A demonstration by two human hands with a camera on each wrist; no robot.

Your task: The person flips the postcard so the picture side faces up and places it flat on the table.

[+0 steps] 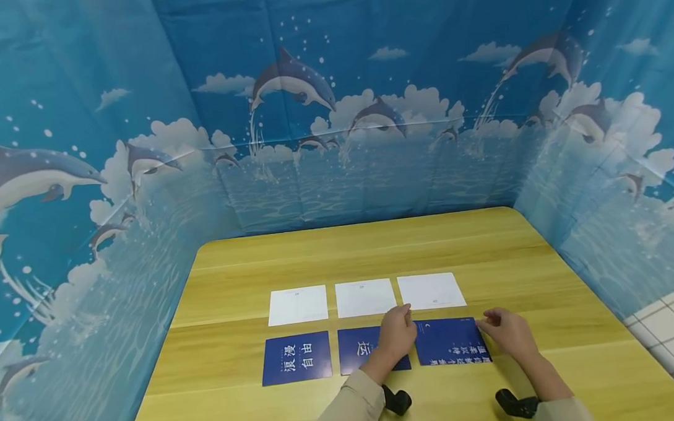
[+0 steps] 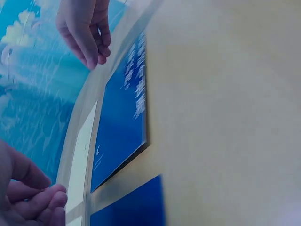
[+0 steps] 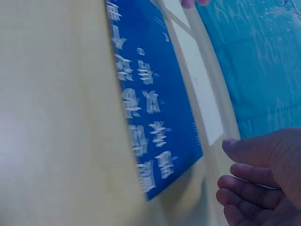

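Both hands hover around a dark blue postcard (image 1: 450, 343) with white Chinese characters, the right one of the front row. My left hand (image 1: 398, 332) is off its far left corner, fingers loosely curled with nothing held. It partly covers the middle blue postcard (image 1: 354, 352). Beyond the far right corner is my right hand (image 1: 508, 333), its thumb and fingers apart and bent, holding nothing. Seen from the right wrist, a gap shows between the right hand (image 3: 258, 183) and the card's corner. A shadow lies along the card's edge (image 2: 127, 157) in the left wrist view.
Another blue postcard (image 1: 296, 359) lies at the front left. Behind stand in a row three white cards, left (image 1: 298, 305), middle (image 1: 365, 298) and right (image 1: 431, 291), flat on the wooden table (image 1: 227, 270). A dolphin-print curtain (image 1: 369, 172) surrounds the table's back and sides.
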